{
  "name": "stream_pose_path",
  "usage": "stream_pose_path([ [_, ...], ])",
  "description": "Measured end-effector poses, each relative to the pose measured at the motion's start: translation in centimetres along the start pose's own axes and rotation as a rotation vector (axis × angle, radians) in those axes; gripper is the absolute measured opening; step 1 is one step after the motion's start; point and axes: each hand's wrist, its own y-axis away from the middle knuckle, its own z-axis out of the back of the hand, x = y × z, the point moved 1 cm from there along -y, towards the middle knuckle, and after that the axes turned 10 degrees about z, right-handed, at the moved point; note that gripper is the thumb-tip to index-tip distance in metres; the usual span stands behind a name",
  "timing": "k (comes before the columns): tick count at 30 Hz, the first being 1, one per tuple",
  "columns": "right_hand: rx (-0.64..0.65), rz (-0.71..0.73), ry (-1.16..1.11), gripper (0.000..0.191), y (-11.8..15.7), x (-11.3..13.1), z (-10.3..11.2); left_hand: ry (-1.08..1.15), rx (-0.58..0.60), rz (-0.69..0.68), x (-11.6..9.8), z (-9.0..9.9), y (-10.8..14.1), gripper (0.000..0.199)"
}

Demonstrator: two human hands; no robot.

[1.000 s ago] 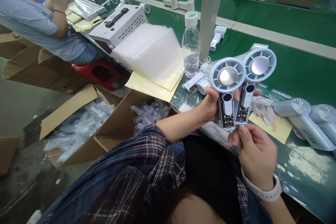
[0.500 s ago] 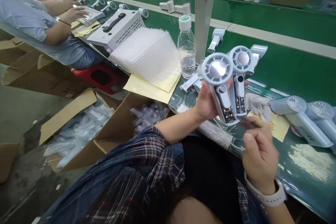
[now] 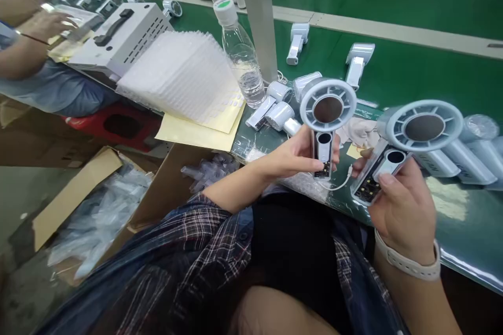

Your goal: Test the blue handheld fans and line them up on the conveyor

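My left hand (image 3: 301, 157) is wrapped round the handle of a pale blue handheld fan (image 3: 328, 107), its thumb on the lower part where a circuit board shows. In my right hand (image 3: 404, 199) is a second handheld fan (image 3: 424, 128), tilted, its handle front also uncovered over a circuit board. A thin white cable (image 3: 341, 185) loops between the two hands, with its plug end near my right fingers. Behind my left hand, several more fans (image 3: 280, 114) lie on the green bench. Wrapped fan bodies with printed lettering (image 3: 471, 159) rest beyond my right hand.
A water bottle (image 3: 245, 63) stands beside a metal post (image 3: 259, 15). Left of it are a stack of bubble-wrap sheets (image 3: 184, 76), yellow paper (image 3: 196, 133) and a white metal box (image 3: 121, 36). Cardboard boxes (image 3: 157, 188) hold clear plastic pieces. A co-worker's hand (image 3: 51, 23) is at far left.
Both fans were together in my left hand; now my right hand has taken one and moved it right. My view has shifted, and the fan rings face me differently.
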Motion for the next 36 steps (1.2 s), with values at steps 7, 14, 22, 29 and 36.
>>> stream_pose_path([
  [7, 0.062, -0.027, -0.077, 0.035, 1.0, 0.4, 0.5, -0.104, 0.181, -0.034, -0.2, -1.4, -0.1, 0.059],
  [14, 0.066, -0.133, -0.093, 0.036, 1.3, -0.2, 0.7, -0.077, 0.186, 0.026, 0.0, -0.8, -0.4, 0.07],
  [22, 0.031, -0.107, -0.116, 0.036, 0.9, -1.2, -0.6, -0.042, 0.149, 0.002, 0.4, -0.5, -0.1, 0.07],
  [29, 0.035, -0.146, -0.139, 0.043, 1.1, -1.0, -0.4, 0.012, 0.135, 0.017, 0.5, -0.7, 0.3, 0.071],
  [36, 0.026, -0.124, -0.099, 0.04, 1.1, -1.2, -0.4, -0.038, 0.159, -0.036, 0.7, -0.3, 0.0, 0.064],
])
